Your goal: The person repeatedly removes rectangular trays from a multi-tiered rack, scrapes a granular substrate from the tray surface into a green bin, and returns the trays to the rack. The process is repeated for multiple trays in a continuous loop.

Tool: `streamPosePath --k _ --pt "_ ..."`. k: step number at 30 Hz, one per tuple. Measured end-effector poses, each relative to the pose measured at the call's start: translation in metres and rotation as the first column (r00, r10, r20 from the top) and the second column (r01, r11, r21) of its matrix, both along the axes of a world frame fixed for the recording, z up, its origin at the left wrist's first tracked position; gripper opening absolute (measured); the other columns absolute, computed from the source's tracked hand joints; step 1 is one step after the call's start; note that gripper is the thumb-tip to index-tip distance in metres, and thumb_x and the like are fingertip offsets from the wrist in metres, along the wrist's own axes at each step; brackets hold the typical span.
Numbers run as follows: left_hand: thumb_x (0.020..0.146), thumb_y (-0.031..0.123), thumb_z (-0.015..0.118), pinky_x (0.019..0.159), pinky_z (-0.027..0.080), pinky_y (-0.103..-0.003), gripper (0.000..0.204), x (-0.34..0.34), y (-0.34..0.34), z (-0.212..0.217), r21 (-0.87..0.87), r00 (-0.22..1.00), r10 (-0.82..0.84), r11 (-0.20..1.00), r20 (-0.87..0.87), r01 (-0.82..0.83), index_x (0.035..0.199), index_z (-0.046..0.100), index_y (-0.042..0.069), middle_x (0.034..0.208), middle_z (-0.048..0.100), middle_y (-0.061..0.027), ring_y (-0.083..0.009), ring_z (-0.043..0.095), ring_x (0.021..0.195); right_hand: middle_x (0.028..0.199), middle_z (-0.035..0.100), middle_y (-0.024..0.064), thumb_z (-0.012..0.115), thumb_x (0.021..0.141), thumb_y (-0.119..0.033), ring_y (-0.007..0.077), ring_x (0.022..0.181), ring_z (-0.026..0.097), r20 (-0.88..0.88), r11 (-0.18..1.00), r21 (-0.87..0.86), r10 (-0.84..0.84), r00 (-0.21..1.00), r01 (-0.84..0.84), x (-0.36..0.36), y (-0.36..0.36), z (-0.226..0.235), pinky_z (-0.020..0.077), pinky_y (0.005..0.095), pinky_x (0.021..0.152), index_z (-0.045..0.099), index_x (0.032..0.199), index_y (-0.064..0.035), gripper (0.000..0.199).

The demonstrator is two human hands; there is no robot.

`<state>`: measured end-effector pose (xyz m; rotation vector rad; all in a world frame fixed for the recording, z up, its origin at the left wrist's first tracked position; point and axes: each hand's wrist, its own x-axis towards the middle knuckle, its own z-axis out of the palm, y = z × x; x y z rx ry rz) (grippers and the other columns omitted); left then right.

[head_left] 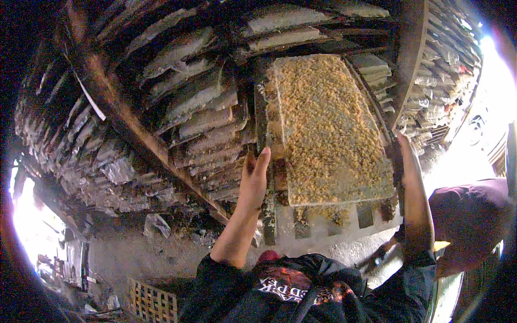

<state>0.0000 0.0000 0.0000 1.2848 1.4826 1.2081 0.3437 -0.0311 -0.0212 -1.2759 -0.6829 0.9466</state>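
Note:
A slatted wooden rack (350,219) is raised in front of me, pale slats and dark gaps showing at its near end. On it lies a rectangular sheet (334,134) thickly covered with yellow-brown crumbs, its near edge thin and translucent. My left hand (255,176) grips the rack's dark left side, thumb pointing up. Along the opposite side, my right hand (405,148) is closed at the edge; most of its fingers are hidden behind the dark side bar. Some crumbs hang on the slats below the sheet.
Rows of overlapping grey slabs (207,126) rise overhead, crossed by a slanting wooden beam (134,126) at left and another beam (412,59) at right. A person in a maroon garment (474,215) is close on my right. A woven lattice basket (152,301) sits at lower left.

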Motion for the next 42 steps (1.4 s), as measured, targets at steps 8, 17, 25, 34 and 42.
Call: streamPosePath --k 8,17,25,34,42 --pt "0.082 0.046 0.053 0.098 0.027 -0.03 0.06 0.025 0.009 -0.017 0.207 0.984 -0.072 0.978 0.165 0.037 0.117 0.048 -0.003 0.12 0.05 -0.0121 -0.0203 0.043 0.114 0.076 0.061 0.002 0.056 0.078 -0.045 0.0107 0.053 0.053 0.156 0.985 0.027 0.164 0.974 -0.17 0.037 -0.001 0.024 0.0406 0.0249 0.045 0.058 0.101 -0.0101 0.041" --pt "0.085 0.044 0.046 0.09 0.035 -0.031 0.055 0.029 0.034 -0.056 0.307 0.909 -0.26 0.938 0.325 0.159 0.117 0.048 -0.001 0.116 0.052 -0.0104 -0.0195 0.049 0.104 0.083 0.062 0.004 0.061 0.075 -0.038 0.0159 0.069 0.057 -0.08 0.995 0.091 -0.027 0.996 0.035 0.033 0.012 -0.023 0.0443 0.0291 0.062 0.058 0.098 -0.0087 0.037" --pt "0.085 0.044 0.04 0.077 0.046 -0.034 0.053 0.047 0.051 -0.085 0.309 0.487 -0.322 0.945 0.812 0.11 0.116 0.049 0.003 0.105 0.058 -0.0125 -0.0219 0.058 0.09 0.08 0.062 0.0078 0.061 0.077 -0.027 0.0205 0.067 0.059 -0.029 0.998 0.036 0.042 0.999 -0.041 0.038 0.117 -0.035 0.0478 0.0358 0.059 0.058 0.092 -0.0068 0.025" --pt "0.081 0.04 0.054 0.097 0.034 -0.037 0.055 0.05 0.057 -0.12 0.262 0.26 -0.229 0.96 0.938 -0.101 0.123 0.043 0.007 0.118 0.05 -0.0104 -0.0252 0.046 0.111 0.087 0.063 0.01 0.065 0.075 -0.025 0.0229 0.072 0.06 0.108 0.991 -0.007 0.132 0.985 -0.132 0.025 0.198 -0.026 0.0487 0.0385 0.067 0.059 0.094 -0.0039 0.029" --pt "0.083 0.027 0.052 0.096 0.035 -0.036 0.048 0.043 0.058 -0.091 0.415 0.205 -0.425 0.905 0.882 0.094 0.117 0.044 -0.006 0.118 0.049 -0.0185 -0.0275 0.046 0.111 0.078 0.064 0.0109 0.064 0.075 -0.025 0.0226 0.061 0.061 0.18 0.947 0.021 0.311 0.933 -0.32 0.078 0.249 -0.037 0.0514 0.0365 0.059 0.061 0.088 -0.0024 0.026"
